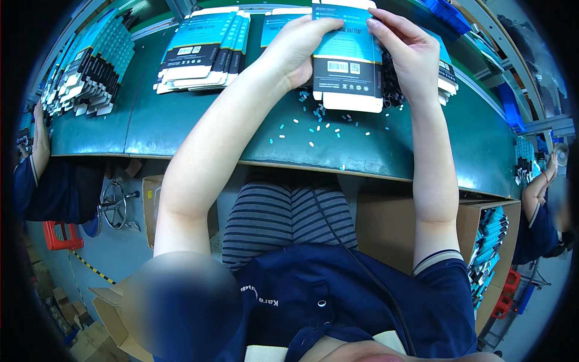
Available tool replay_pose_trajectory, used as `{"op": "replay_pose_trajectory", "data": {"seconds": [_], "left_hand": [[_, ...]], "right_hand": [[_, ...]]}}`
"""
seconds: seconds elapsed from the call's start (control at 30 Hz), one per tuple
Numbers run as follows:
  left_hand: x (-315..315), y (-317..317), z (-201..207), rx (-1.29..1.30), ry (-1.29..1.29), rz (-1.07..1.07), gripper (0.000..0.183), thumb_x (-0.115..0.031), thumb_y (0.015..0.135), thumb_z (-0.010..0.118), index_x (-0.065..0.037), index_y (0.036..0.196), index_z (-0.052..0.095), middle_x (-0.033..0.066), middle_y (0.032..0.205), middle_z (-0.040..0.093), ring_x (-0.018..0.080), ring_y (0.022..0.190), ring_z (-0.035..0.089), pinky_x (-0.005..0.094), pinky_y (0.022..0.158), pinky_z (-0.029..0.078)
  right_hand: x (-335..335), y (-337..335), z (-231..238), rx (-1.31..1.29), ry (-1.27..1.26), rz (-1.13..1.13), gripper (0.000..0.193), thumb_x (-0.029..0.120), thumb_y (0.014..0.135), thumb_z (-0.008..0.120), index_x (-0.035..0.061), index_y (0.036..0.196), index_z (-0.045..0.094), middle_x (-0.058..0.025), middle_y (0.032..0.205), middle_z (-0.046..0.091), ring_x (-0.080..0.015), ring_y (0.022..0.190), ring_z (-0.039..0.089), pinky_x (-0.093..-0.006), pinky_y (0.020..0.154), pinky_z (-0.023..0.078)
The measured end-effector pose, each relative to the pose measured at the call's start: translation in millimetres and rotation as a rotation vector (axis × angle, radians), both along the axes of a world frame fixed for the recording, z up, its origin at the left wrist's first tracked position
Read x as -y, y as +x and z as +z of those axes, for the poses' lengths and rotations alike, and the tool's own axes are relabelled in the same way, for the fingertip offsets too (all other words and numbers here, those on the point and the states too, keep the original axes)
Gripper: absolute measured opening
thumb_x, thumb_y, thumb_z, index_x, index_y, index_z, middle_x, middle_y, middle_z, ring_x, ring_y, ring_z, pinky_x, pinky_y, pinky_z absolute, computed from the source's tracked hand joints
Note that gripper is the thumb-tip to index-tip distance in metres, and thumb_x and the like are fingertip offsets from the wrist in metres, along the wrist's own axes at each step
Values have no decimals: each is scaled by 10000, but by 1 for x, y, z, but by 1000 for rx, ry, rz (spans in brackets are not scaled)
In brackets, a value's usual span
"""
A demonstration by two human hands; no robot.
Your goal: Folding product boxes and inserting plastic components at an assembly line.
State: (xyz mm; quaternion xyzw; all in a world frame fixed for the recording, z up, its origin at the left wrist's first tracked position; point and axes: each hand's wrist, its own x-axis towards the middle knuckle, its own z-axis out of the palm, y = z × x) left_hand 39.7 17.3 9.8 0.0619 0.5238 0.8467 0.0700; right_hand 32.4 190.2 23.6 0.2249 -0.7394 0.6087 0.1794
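We see a smooth green tabletop (157,130) across twelve o'clock, bearing stacked blue-and-black cardboard cartons (199,51) toward eleven. Toward one, our left hand (295,51) and right hand (413,57) grip one blue-and-black rectangular carton (347,53), beyond tiny white-and-blue bits (311,144).

The person's left hand (297,53) holds a blue, white and black carton (347,45) upright above the green table (151,123), thumb across its printed face, while the thumb and index fingertip of the right hand (416,57) are at its upper right edge. Small pale and blue scraps (327,127) lie scattered below it, and similar flat cartons (196,48) lie stacked to the left. More cartons fill an open cardboard box (505,256) at lower right, with co-workers' arms showing at both sides.
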Motion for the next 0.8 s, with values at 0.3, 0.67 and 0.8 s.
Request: {"op": "replay_pose_trajectory", "data": {"seconds": [0.3,0.67,0.8], "left_hand": [[-6,-3,-9,5,-3,-153,339,-165,939,538,24,1213,475,166,1118,592,243,1018,625,380,857,544],[-8,3,3,34,147,-218,237,-33,891,517,11,1122,551,97,1021,626,169,896,625,296,771,522],[-8,1,2,-58,59,-235,236,-51,907,519,-9,1139,538,81,1045,617,158,911,616,295,801,513]], "right_hand": [[0,-2,6,302,-139,128,204,-5,828,637,-50,1025,664,-80,959,669,-116,855,606,-219,787,472],[0,-1,10,310,-166,51,163,-12,812,650,-48,970,669,-91,886,675,-114,788,607,-215,733,477],[-4,-7,5,228,-221,94,213,-9,829,638,-35,1039,616,-41,871,634,-80,765,572,-191,694,460]]}}
